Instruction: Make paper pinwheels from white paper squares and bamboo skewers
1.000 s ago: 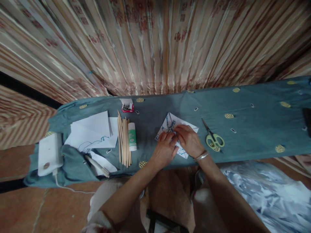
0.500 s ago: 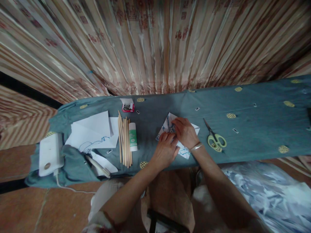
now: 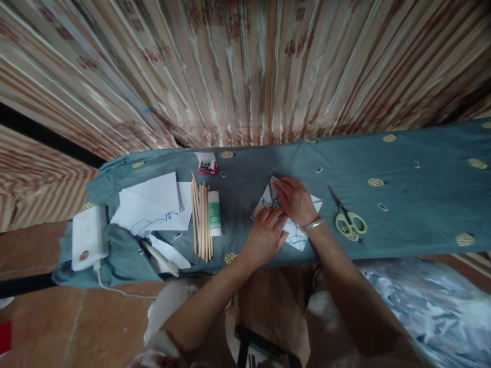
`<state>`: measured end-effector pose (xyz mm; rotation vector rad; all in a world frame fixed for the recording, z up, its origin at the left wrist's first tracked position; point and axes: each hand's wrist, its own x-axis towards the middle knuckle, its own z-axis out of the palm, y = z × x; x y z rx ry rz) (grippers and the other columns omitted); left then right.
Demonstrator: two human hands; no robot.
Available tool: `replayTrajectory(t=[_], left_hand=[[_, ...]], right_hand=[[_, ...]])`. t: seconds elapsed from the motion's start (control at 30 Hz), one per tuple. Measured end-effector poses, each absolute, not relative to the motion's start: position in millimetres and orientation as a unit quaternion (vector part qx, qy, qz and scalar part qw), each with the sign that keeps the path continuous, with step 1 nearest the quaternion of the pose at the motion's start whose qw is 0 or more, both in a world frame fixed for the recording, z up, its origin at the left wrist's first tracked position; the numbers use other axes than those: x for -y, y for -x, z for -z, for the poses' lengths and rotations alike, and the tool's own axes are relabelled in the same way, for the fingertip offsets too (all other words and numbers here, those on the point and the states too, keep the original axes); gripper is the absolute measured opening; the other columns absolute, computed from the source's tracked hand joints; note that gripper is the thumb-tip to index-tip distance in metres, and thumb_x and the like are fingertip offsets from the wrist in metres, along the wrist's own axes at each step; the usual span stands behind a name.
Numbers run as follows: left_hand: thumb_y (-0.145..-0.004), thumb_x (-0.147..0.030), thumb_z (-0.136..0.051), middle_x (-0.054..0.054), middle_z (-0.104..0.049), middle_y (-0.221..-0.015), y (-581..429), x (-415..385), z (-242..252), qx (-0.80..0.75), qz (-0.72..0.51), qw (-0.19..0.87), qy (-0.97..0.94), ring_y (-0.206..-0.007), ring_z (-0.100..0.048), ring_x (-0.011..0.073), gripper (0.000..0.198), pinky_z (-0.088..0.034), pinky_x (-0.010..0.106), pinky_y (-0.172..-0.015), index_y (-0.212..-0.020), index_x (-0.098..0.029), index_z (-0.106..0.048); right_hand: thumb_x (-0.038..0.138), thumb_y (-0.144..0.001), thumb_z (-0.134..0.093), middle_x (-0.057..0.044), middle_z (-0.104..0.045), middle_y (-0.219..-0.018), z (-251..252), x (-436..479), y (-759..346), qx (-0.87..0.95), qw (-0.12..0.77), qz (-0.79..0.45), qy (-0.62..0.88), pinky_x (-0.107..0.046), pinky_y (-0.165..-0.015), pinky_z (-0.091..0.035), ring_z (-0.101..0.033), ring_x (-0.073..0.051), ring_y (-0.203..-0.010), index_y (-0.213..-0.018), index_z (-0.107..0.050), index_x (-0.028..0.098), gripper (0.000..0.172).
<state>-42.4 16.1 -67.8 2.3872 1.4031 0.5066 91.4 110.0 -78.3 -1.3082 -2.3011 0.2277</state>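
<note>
A sheet of white paper (image 3: pixel 295 238) with blue line drawings lies on the cloth in front of me, its edges folded in to an angular shape. My right hand (image 3: pixel 297 202) rests on its upper part, fingers stretched to the far corner and pressing down. Beside it, my left hand (image 3: pixel 266 235) lies over the middle and near-left part, its fingers extended flat and touching the right hand. The two hands cover much of the paper. To the right are scissors (image 3: pixel 349 220) with green handles, slightly apart.
Left of the paper are a glue stick (image 3: pixel 215 213), several wooden sticks (image 3: pixel 201 220), a small red box (image 3: pixel 207 166) with small metal pieces, white sheets (image 3: pixel 153 199), a pen-like object (image 3: pixel 163 259) and a white device (image 3: pixel 89 237) with a cable. A curtain (image 3: pixel 245 71) hangs behind.
My right hand's fingertips have slid away from me to the paper's far corner. The left hand stays about where it was on the paper. The whole view has shifted slightly.
</note>
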Motion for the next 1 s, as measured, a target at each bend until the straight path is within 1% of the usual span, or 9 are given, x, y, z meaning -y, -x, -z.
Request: replayTrajectory(t=[0.2,0.3,0.37,0.5,0.63,0.7,0.8,0.87,1.0], left_hand=[[-0.089,-0.030,-0.053,0.019,-0.047,-0.141,52.7,-6.2,66.6,-0.491,-0.178,0.179,-0.834,-0.136,-0.037,0.0283,0.050,-0.033,0.048,-0.112,-0.134,-0.009,-0.042],[-0.089,-0.035,-0.053,0.020,-0.042,-0.146,59.0,-0.5,69.7,-0.499,-0.169,0.173,-0.832,-0.142,-0.027,0.0298,0.054,-0.030,0.051,-0.113,-0.135,-0.008,-0.042],[-0.090,-0.037,-0.052,0.021,-0.040,-0.147,62.9,3.1,70.8,-0.504,-0.159,0.166,-0.832,-0.143,-0.026,0.0304,0.055,-0.029,0.052,-0.114,-0.135,-0.007,-0.042],[-0.090,-0.033,-0.053,0.020,-0.044,-0.144,71.3,9.2,66.5,-0.508,-0.151,0.148,-0.835,-0.140,-0.033,0.0292,0.049,-0.028,0.048,-0.115,-0.130,-0.006,-0.047],[-0.093,-0.032,-0.048,0.014,-0.056,-0.133,92.3,9.6,52.5,-0.524,-0.194,0.118,-0.820,-0.128,-0.047,0.0256,0.036,-0.034,0.046,-0.111,-0.122,-0.013,-0.055],[-0.093,-0.033,-0.047,0.013,-0.059,-0.126,111.3,6.6,44.2,-0.568,-0.233,0.085,-0.785,-0.120,-0.052,0.0249,0.036,-0.041,0.043,-0.105,-0.124,-0.015,-0.053],[-0.091,-0.034,-0.051,0.013,-0.059,-0.120,143.5,0.8,36.4,-0.660,-0.263,0.028,-0.703,-0.115,-0.053,0.0270,0.037,-0.043,0.044,-0.100,-0.124,-0.017,-0.053],[-0.090,-0.037,-0.053,0.013,-0.061,-0.113,159.9,-1.7,35.9,-0.690,-0.249,0.033,-0.679,-0.108,-0.057,0.0264,0.040,-0.047,0.042,-0.094,-0.124,-0.016,-0.052],[-0.084,-0.043,-0.059,0.014,-0.061,-0.117,167.1,-1.5,38.6,-0.722,-0.189,0.063,-0.663,-0.104,-0.061,0.0278,0.051,-0.050,0.039,-0.087,-0.125,-0.015,-0.050]], right_hand=[[0.027,-0.092,-0.041,-0.018,-0.051,-0.135,84.4,-88.1,-103.1,0.828,0.281,-0.099,0.475,-0.048,-0.102,-0.043,-0.048,-0.031,-0.122,-0.137,-0.045,0.011,0.047],[0.030,-0.093,-0.039,-0.021,-0.047,-0.139,91.8,-83.7,-103.2,0.836,0.264,-0.085,0.474,-0.053,-0.104,-0.040,-0.044,-0.033,-0.128,-0.137,-0.045,0.008,0.049],[0.029,-0.094,-0.037,-0.022,-0.048,-0.139,95.2,-83.6,-102.0,0.842,0.248,-0.072,0.474,-0.054,-0.104,-0.040,-0.043,-0.034,-0.128,-0.134,-0.048,0.006,0.047],[0.030,-0.095,-0.038,-0.024,-0.050,-0.135,97.1,-85.2,-100.7,0.848,0.239,-0.052,0.471,-0.051,-0.104,-0.040,-0.044,-0.034,-0.127,-0.129,-0.053,0.002,0.046],[0.030,-0.094,-0.039,-0.023,-0.051,-0.135,98.0,-85.9,-101.9,0.845,0.251,-0.056,0.469,-0.052,-0.104,-0.041,-0.046,-0.033,-0.126,-0.129,-0.053,0.005,0.045],[0.031,-0.094,-0.041,-0.021,-0.050,-0.136,98.3,-85.7,-103.4,0.839,0.267,-0.064,0.470,-0.052,-0.104,-0.041,-0.046,-0.032,-0.127,-0.130,-0.052,0.008,0.045],[0.033,-0.092,-0.045,-0.021,-0.048,-0.138,96.8,-83.7,-106.1,0.822,0.295,-0.070,0.481,-0.050,-0.105,-0.042,-0.045,-0.032,-0.128,-0.132,-0.050,0.008,0.047],[0.033,-0.092,-0.046,-0.020,-0.048,-0.139,94.6,-80.8,-108.0,0.813,0.307,-0.068,0.490,-0.051,-0.106,-0.041,-0.045,-0.033,-0.129,-0.132,-0.050,0.009,0.047],[0.031,-0.091,-0.047,-0.017,-0.049,-0.139,89.5,-71.1,-109.8,0.802,0.315,-0.066,0.503,-0.053,-0.106,-0.041,-0.046,-0.032,-0.128,-0.131,-0.052,0.015,0.043]])
